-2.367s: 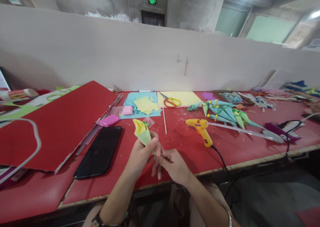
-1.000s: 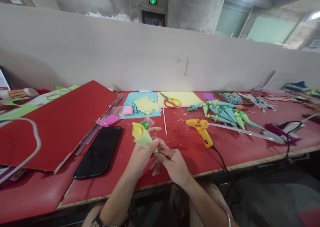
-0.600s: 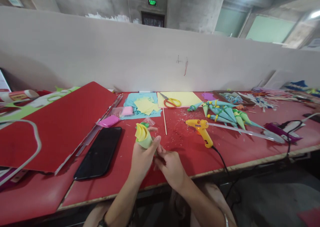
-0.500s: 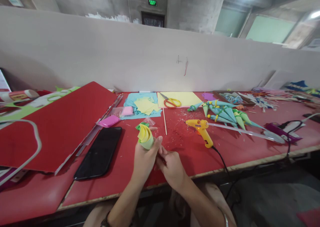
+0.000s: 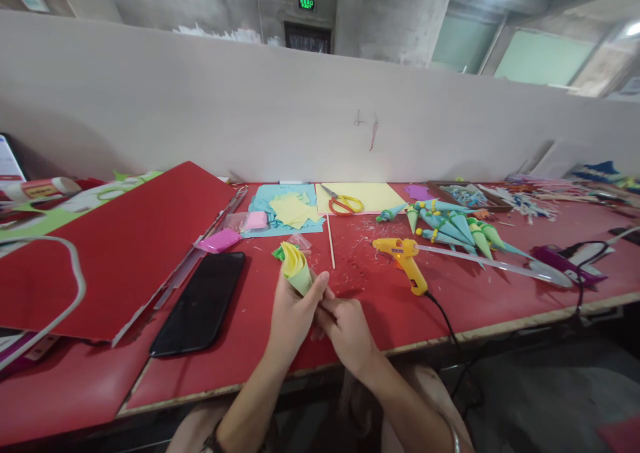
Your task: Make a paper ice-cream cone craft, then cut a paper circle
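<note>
A rolled cone of yellow-green paper [image 5: 296, 270] sits in my left hand [image 5: 293, 313], its wide, layered end pointing up and away from me. The left fingers wrap around its lower part. My right hand [image 5: 347, 330] is closed at the cone's narrow end, touching the left hand; its fingertips and the cone's tip are hidden. Just beyond the cone lie a bit of green clay [image 5: 278, 254] and a small clear bag [image 5: 301, 242]. A thin wooden stick [image 5: 331, 243] rests on the red table beyond my hands.
A yellow glue gun [image 5: 407, 261] with a black cord lies right of my hands. Finished paper cones [image 5: 445, 226] are piled behind it. Scissors [image 5: 343, 203] rest on yellow sheets. At left are a black phone [image 5: 200, 306], pink clay packets [image 5: 220, 241] and a red board [image 5: 135, 253].
The paper cone has tilted, so more of its side shows and its open end looks narrower. Both hands have shifted slightly while staying together at its lower end.
</note>
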Available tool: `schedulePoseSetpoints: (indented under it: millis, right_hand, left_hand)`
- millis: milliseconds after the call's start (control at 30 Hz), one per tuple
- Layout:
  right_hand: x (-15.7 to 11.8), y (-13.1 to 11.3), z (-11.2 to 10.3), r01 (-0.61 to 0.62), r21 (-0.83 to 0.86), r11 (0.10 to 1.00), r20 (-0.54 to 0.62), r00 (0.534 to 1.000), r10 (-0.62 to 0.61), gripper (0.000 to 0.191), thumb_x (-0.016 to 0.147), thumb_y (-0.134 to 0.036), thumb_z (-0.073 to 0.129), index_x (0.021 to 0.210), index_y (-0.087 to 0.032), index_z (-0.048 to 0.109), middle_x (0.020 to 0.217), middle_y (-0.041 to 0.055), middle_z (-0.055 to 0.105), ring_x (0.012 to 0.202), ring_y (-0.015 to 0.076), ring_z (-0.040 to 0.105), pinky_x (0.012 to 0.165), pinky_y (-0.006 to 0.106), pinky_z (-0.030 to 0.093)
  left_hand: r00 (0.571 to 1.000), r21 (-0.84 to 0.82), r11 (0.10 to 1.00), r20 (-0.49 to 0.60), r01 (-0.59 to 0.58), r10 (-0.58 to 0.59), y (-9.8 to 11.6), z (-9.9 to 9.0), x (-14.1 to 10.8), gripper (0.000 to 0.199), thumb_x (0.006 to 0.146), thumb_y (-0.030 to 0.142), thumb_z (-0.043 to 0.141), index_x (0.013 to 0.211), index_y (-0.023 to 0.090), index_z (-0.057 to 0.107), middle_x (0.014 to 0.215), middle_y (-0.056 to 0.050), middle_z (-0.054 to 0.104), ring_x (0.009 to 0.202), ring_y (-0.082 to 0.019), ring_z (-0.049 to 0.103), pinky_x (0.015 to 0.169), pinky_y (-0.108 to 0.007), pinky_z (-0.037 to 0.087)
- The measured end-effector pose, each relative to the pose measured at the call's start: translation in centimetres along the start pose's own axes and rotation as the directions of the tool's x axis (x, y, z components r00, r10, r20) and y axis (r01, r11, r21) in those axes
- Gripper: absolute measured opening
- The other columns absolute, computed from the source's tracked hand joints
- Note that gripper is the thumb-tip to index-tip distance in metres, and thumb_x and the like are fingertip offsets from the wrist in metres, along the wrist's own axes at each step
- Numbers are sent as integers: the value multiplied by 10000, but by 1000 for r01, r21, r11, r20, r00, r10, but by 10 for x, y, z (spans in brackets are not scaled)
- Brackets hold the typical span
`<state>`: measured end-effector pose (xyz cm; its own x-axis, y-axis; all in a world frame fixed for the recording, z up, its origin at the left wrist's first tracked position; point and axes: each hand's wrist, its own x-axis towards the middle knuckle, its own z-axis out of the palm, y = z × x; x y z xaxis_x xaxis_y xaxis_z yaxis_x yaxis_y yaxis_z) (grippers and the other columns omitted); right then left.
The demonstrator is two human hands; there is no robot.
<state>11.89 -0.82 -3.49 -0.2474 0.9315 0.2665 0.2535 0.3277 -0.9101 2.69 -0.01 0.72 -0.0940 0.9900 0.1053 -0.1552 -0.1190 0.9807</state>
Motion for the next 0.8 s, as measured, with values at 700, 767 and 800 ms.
schedulePoseSetpoints:
  millis: [700, 767, 800]
  right_hand:
    - [-4, -4, 2, -165, 520, 838, 124, 985, 117, 327, 763, -432, 575, 632, -136, 623, 483, -8, 597, 370, 78, 548, 381, 154, 409]
    - [-4, -4, 1, -138, 489, 861, 104, 990, 100, 319, 777, -411, 565, 609, -144, 614, 484, -9, 595, 376, 77, 546, 389, 156, 409]
    - [-4, -4, 1, -117, 464, 878, 89, 992, 85, 317, 783, -399, 560, 596, -148, 610, 486, -8, 596, 383, 80, 548, 398, 160, 413]
  left_hand:
    - [955, -44, 998, 292, -35, 47, -2, -30, 13, 382, 681, 458, 601, 837, 112, 639, 652, -65, 674, 402, -88, 457, 379, -212, 357]
    - [944, -58, 997, 322, -52, 68, -2, -30, 12, 442, 686, 466, 599, 964, 123, 604, 708, -67, 680, 429, -90, 479, 386, -202, 363]
    - [940, -60, 997, 333, -55, 72, -1, -30, 12, 475, 682, 462, 608, 1023, 132, 577, 728, -65, 682, 452, -94, 498, 395, -197, 373]
